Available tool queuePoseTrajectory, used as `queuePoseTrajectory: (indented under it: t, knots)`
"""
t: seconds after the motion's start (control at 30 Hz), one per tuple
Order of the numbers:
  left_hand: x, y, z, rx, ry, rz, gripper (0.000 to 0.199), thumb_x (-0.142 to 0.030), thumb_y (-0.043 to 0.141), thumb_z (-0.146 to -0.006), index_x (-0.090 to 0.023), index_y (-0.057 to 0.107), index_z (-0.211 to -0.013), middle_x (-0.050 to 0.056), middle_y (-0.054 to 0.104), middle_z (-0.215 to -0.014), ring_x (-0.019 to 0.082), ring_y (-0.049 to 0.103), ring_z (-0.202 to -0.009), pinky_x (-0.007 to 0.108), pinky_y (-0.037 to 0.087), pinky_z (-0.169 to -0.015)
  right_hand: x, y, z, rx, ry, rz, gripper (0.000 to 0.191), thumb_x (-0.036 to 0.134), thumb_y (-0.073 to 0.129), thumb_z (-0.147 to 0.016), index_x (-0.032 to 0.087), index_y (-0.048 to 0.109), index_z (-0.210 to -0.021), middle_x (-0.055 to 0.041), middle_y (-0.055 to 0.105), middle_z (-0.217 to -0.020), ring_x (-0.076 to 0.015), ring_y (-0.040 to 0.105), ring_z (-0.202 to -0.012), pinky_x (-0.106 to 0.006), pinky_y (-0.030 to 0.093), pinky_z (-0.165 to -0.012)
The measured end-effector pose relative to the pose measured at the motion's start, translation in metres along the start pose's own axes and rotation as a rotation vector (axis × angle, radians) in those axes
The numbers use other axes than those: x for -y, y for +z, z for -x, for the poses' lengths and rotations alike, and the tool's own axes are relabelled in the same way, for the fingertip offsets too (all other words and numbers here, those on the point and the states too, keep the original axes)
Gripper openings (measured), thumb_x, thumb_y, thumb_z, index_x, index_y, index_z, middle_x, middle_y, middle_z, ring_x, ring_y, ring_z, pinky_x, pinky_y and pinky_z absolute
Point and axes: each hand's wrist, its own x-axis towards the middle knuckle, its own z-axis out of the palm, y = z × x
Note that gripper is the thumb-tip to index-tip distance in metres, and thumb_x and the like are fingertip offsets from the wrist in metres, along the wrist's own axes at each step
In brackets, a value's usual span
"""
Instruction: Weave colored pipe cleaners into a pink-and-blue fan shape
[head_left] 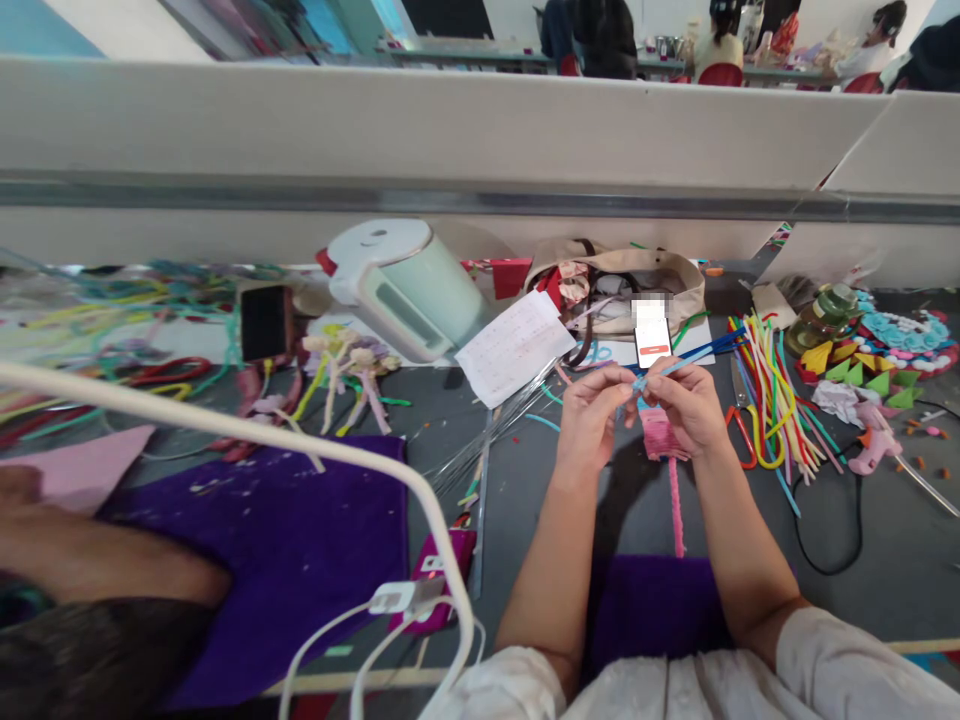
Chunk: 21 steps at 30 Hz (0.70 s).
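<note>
Both my hands meet above the grey table, fingers pinched round a light blue pipe cleaner (pixel 694 357). My left hand (pixel 594 412) grips its twisted end between thumb and forefinger. My right hand (pixel 688 402) pinches it close by, and a length sticks out toward the upper right. Under my hands lies a woven pink piece (pixel 664 436) with a fuzzy pink stem (pixel 677 510) pointing toward me. A phone (pixel 652 342) with a lit screen stands just beyond my fingers. To the right of my right hand is a bundle of coloured pipe cleaners (pixel 780 390).
A pale kettle (pixel 420 290), a written paper sheet (pixel 516 348) and a beige bag (pixel 686 290) stand ahead. Rightward lie red-handled scissors (pixel 741 440) and a pink glue gun (pixel 874 445). A white cable (pixel 300 432) crosses the left, near another person's arm (pixel 112 550) and a power bank (pixel 442 570).
</note>
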Motion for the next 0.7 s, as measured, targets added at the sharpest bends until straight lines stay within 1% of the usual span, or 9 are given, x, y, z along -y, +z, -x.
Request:
queuePoseTrajectory:
  t: [0.13, 0.27, 0.43, 0.5, 0.57, 0.63, 0.7]
  knots:
    - [-0.001, -0.001, 0.001, 0.042, -0.072, 0.048, 0.012, -0.02, 0.072, -0.059, -0.014, 0.065, -0.066, -0.001, 0.056, -0.058, 0.008, 0.048, -0.046, 0.019, 0.035, -0.038, 0.003, 0.001, 0.001, 0.039, -0.007, 0.013, 0.021, 0.035, 0.081, -0.065, 0.02, 0.067, -0.065, 0.0003, 0.058, -0.064, -0.011, 0.048, -0.058, -0.026, 0.04, -0.053]
    - [-0.002, -0.002, 0.001, 0.08, -0.13, 0.076, 0.015, -0.02, 0.074, -0.057, -0.014, 0.065, -0.067, -0.001, 0.056, -0.059, 0.007, 0.047, -0.047, 0.018, 0.034, -0.039, 0.005, 0.001, 0.002, 0.071, 0.018, -0.007, 0.022, 0.037, 0.081, -0.065, 0.02, 0.066, -0.066, 0.0007, 0.057, -0.063, -0.0113, 0.048, -0.056, -0.026, 0.042, -0.052]
    - [0.001, -0.004, 0.002, 0.122, -0.135, 0.044, 0.017, -0.023, 0.076, -0.058, -0.014, 0.065, -0.068, -0.001, 0.055, -0.06, 0.007, 0.046, -0.047, 0.019, 0.033, -0.04, 0.003, -0.004, 0.001, 0.125, 0.097, -0.063, 0.021, 0.034, 0.08, -0.065, 0.019, 0.065, -0.065, 0.0015, 0.055, -0.063, -0.0112, 0.051, -0.057, -0.025, 0.043, -0.053]
    - [0.001, -0.006, 0.002, 0.144, -0.106, -0.01, 0.018, -0.026, 0.077, -0.06, -0.015, 0.066, -0.068, 0.0, 0.055, -0.061, 0.007, 0.046, -0.047, 0.02, 0.033, -0.04, 0.003, -0.008, 0.0, 0.144, 0.14, -0.074, 0.022, 0.035, 0.08, -0.064, 0.019, 0.065, -0.065, 0.0017, 0.055, -0.064, -0.011, 0.051, -0.057, -0.025, 0.043, -0.053]
    - [-0.001, -0.009, 0.002, 0.176, -0.049, -0.106, 0.018, -0.029, 0.076, -0.063, -0.015, 0.068, -0.069, 0.0, 0.055, -0.063, 0.007, 0.045, -0.048, 0.021, 0.033, -0.042, 0.004, -0.014, -0.001, 0.169, 0.17, -0.046, 0.024, 0.036, 0.081, -0.063, 0.018, 0.065, -0.063, 0.0018, 0.056, -0.064, -0.0105, 0.05, -0.057, -0.025, 0.043, -0.054]
    - [-0.004, -0.012, 0.003, 0.22, 0.034, -0.265, 0.015, -0.029, 0.074, -0.068, -0.016, 0.07, -0.071, 0.001, 0.056, -0.066, 0.008, 0.046, -0.051, 0.022, 0.035, -0.046, 0.006, -0.023, -0.002, 0.194, 0.175, 0.035, 0.024, 0.036, 0.081, -0.063, 0.017, 0.067, -0.064, 0.0018, 0.057, -0.063, -0.0101, 0.05, -0.056, -0.024, 0.042, -0.054]
    - [-0.006, -0.015, 0.004, 0.259, 0.141, -0.477, 0.009, -0.025, 0.07, -0.073, -0.016, 0.071, -0.072, 0.002, 0.058, -0.069, 0.011, 0.05, -0.059, 0.023, 0.038, -0.053, 0.009, -0.033, -0.003, 0.201, 0.166, 0.158, 0.023, 0.035, 0.082, -0.063, 0.017, 0.069, -0.067, 0.0018, 0.059, -0.062, -0.0098, 0.05, -0.056, -0.023, 0.041, -0.055]
